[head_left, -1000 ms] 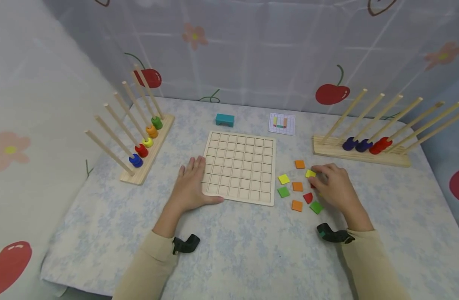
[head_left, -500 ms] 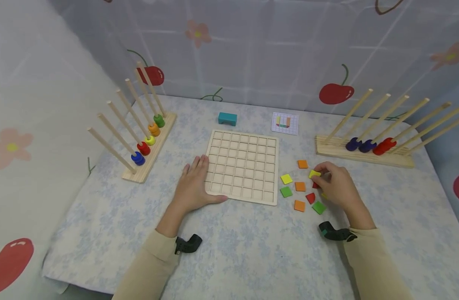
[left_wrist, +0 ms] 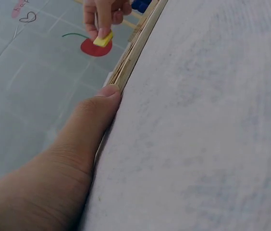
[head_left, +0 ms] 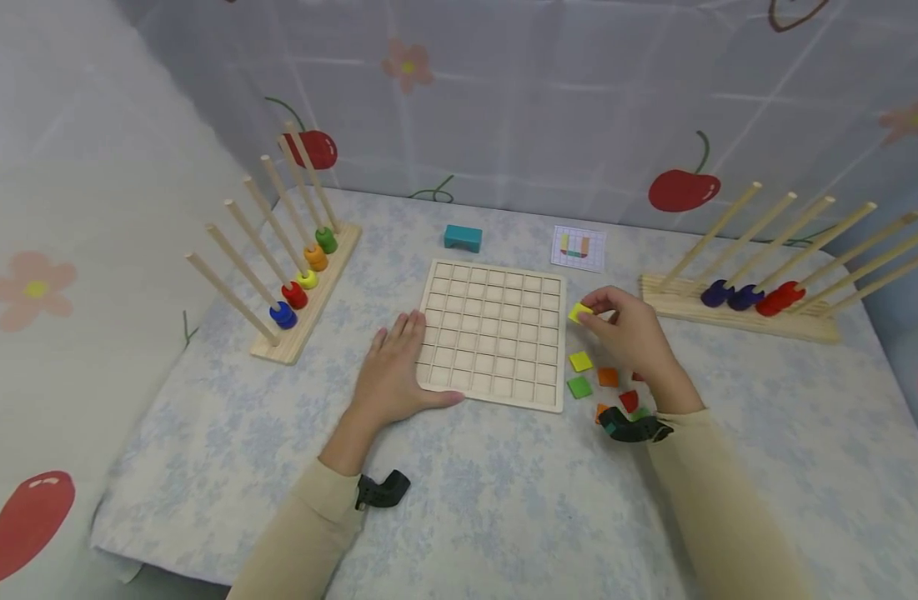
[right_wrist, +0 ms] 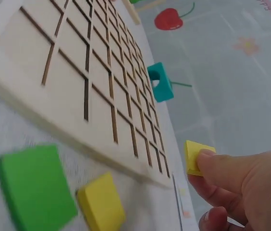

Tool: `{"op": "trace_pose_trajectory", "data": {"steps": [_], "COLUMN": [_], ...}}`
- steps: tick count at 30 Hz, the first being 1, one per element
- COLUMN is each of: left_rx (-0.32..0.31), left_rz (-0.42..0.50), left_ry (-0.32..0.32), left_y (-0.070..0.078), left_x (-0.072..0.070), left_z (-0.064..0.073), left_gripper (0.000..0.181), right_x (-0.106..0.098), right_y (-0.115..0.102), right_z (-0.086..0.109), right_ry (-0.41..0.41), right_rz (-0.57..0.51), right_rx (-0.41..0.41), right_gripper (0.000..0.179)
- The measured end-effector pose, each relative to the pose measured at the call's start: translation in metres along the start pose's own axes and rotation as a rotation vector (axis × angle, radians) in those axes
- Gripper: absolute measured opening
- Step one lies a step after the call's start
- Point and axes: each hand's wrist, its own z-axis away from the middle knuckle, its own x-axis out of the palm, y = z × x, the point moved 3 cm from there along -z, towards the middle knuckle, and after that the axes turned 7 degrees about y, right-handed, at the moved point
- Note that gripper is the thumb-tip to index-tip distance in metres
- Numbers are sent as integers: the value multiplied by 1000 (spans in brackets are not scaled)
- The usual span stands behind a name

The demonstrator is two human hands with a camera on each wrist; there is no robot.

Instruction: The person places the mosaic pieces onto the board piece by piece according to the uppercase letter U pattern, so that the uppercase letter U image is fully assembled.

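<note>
Since the earlier frame, the right hand (head_left: 629, 329) has been moving leftward and farther out, its fingers pinching a yellow tile (head_left: 580, 312), raised near the right edge of the grid board (head_left: 492, 333). Nearer, loose tiles (head_left: 579, 387) are lying on the counter (head_left: 504, 492). The left hand (head_left: 391, 377) is resting straight-fingered against the board's left side. Beyond, a teal block (head_left: 463, 238) is sitting beside a card (head_left: 579, 248).

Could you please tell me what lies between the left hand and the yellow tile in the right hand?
The grid board lies there, as the head view shows; the left hand touches its edge.
</note>
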Motion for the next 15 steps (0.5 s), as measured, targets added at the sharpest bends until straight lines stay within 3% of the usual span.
{"op": "trace_pose_trajectory", "data": {"steps": [7,15], "left_rx": [-3,6], "left_rz": [-14,-24], "left_ry": [-11,6], "left_y": [-1,-2], "left_x": [1,1], "left_z": [0,0], "left_gripper": [139,140], "right_x": [40,87], "right_y": [-36,-75], "right_z": [-36,-61], "right_ry": [-92,-175], "right_rz": [-82,-121], "right_rx": [-15,-25], "right_gripper": [21,20]}}
